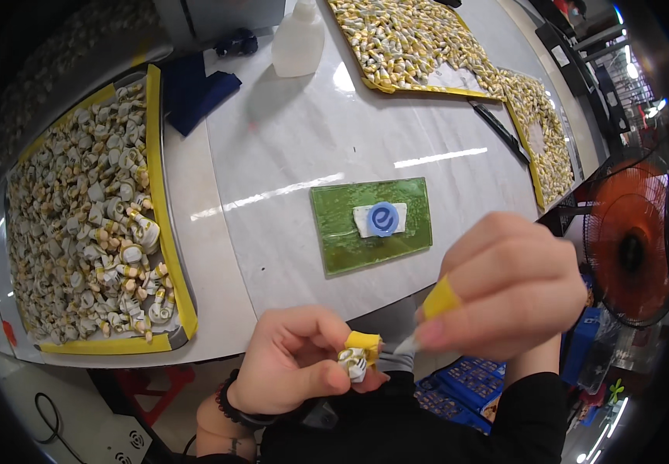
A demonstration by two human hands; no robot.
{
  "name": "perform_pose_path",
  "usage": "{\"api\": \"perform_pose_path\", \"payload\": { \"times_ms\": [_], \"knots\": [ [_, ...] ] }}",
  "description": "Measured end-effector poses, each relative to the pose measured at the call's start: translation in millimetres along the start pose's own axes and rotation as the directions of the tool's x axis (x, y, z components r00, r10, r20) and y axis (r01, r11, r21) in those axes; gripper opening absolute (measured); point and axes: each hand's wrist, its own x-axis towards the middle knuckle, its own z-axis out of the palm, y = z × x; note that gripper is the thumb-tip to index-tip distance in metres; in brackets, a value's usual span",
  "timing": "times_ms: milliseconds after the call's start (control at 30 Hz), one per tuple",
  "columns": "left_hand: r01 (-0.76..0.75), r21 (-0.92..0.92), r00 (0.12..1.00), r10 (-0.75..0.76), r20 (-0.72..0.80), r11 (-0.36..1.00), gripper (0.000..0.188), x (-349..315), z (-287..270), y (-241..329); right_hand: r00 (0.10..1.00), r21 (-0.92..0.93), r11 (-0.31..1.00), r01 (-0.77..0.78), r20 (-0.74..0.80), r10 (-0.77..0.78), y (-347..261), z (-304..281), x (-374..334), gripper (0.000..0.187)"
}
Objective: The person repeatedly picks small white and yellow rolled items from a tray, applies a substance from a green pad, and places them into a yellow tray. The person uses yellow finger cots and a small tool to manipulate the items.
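My left hand (296,359), low in the middle, is closed around a small white figurine part (353,363) with dark and yellowish markings. Yellow tape wraps one of its fingertips. To the right, my right hand (508,290) is raised and pinches a pale, pointed piece (407,345), blurred by motion, whose tip is directed toward the figurine part. Yellow tape covers a finger of this hand too. Beyond both hands lies a green slab (334,232), bearing a white pad (362,220) with a round blue cap (382,219) on it.
A tray with a yellow-taped rim (168,232), full of small white figurine parts, stands at left. Two trays of small yellowish pieces (404,46) (555,147) sit far right, beside a black pen-like tool (501,133). Behind are a translucent bottle (299,42), dark blue cloth (199,97) and an orange fan (627,240).
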Motion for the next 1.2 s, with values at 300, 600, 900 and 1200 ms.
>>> {"api": "perform_pose_path", "payload": {
  "times_ms": [300,600,900,1200],
  "knots": [
    [0.207,-0.076,0.975,-0.199,0.1,0.975,0.03,9.2,2.9,0.5,0.985,0.061,0.983,0.173,-0.032,-0.171,0.6,18.5,2.3,0.011],
    [0.216,-0.18,0.966,-0.183,0.182,0.96,0.027,14.1,3.4,-4.3,0.983,0.103,0.978,0.182,0.013,-0.184,6.1,19.5,-1.3,0.013],
    [-0.343,0.418,0.933,0.355,0.052,0.841,0.03,6.9,14.2,-2.9,0.992,-0.032,0.996,0.08,0.098,-0.076,-20.1,3.7,-7.7,0.023],
    [-0.415,0.715,0.883,0.438,0.169,0.562,0.029,10.9,17.8,-0.5,0.986,-0.102,0.982,0.157,0.075,-0.15,-27.5,3.5,-21.7,0.018]
  ]
}}
